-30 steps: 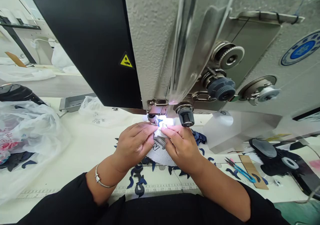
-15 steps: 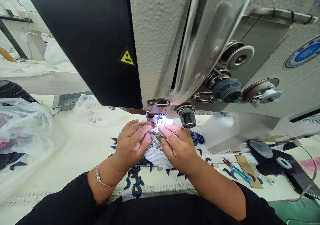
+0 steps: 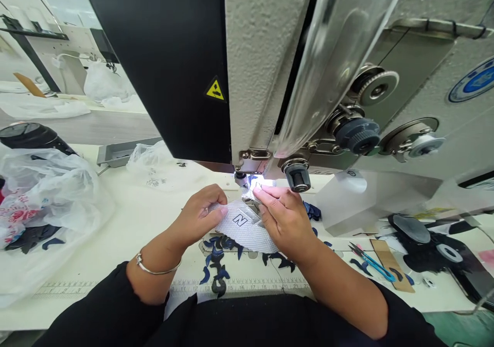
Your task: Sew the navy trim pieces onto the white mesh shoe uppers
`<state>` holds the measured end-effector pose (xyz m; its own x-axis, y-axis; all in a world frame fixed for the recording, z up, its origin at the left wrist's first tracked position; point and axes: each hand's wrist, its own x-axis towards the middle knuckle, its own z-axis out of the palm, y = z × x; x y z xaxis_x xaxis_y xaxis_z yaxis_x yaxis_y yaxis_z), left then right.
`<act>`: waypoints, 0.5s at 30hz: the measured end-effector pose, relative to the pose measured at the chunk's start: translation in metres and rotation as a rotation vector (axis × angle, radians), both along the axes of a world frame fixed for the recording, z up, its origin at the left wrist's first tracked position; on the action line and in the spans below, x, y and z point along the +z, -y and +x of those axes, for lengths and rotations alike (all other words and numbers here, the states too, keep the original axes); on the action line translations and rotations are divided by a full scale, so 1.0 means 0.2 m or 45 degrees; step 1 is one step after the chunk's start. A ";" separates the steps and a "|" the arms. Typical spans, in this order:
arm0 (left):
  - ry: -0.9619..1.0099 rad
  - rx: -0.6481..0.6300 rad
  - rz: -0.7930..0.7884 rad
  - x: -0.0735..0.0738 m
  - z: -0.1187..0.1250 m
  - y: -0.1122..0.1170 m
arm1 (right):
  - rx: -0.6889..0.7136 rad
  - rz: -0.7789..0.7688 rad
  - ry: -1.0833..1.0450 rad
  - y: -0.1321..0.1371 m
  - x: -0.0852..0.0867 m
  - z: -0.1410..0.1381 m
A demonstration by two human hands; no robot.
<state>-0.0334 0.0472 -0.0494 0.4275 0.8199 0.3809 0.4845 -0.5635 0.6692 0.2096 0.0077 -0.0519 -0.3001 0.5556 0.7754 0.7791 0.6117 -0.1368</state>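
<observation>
A white textured fabric piece (image 3: 247, 236) with an outlined N mark lies under the sewing machine head (image 3: 252, 69). My left hand (image 3: 203, 211) pinches its left edge between thumb and fingers. Close to the lit needle area, my right hand (image 3: 285, 216) grips the fabric's right side, its fingertips beside the presser foot (image 3: 242, 178). Part of the fabric is hidden behind those fingers. Small dark blue curved pieces (image 3: 218, 267) are scattered in front of the fabric, near a ruler strip (image 3: 254, 287) on the table.
To the left sits a clear plastic bag (image 3: 73, 198) with dark pieces in it, and a grey tray (image 3: 119, 151) behind. Blue thread snips (image 3: 372, 262) and a cardboard strip (image 3: 389, 265) lie at the right, by a black phone-like slab (image 3: 469, 275).
My left hand has moved left and away from the needle, uncovering the N mark and more of the fabric. My right hand stays by the needle. The view has shifted slightly.
</observation>
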 end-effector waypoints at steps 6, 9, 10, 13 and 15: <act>0.332 -0.177 -0.577 0.02 -0.02 0.02 | 0.020 0.090 0.001 0.05 0.05 0.04; 0.505 -0.196 -0.745 0.03 0.02 0.05 | 0.159 0.113 0.019 0.11 0.08 0.04; 0.563 -0.175 -0.778 0.04 0.04 0.06 | 0.206 0.087 0.049 0.13 0.08 0.04; 0.748 -0.083 -0.828 0.08 0.11 0.08 | 0.229 -0.003 0.096 0.12 0.07 0.04; 0.837 -0.031 -0.835 0.11 0.15 0.07 | 0.166 -0.012 0.060 0.09 0.06 0.04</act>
<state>-0.0029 0.0323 -0.0274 0.3100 0.9506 0.0163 -0.1118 0.0194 0.9935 0.2170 -0.0099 -0.0402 -0.4060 0.5167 0.7538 0.6987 0.7072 -0.1084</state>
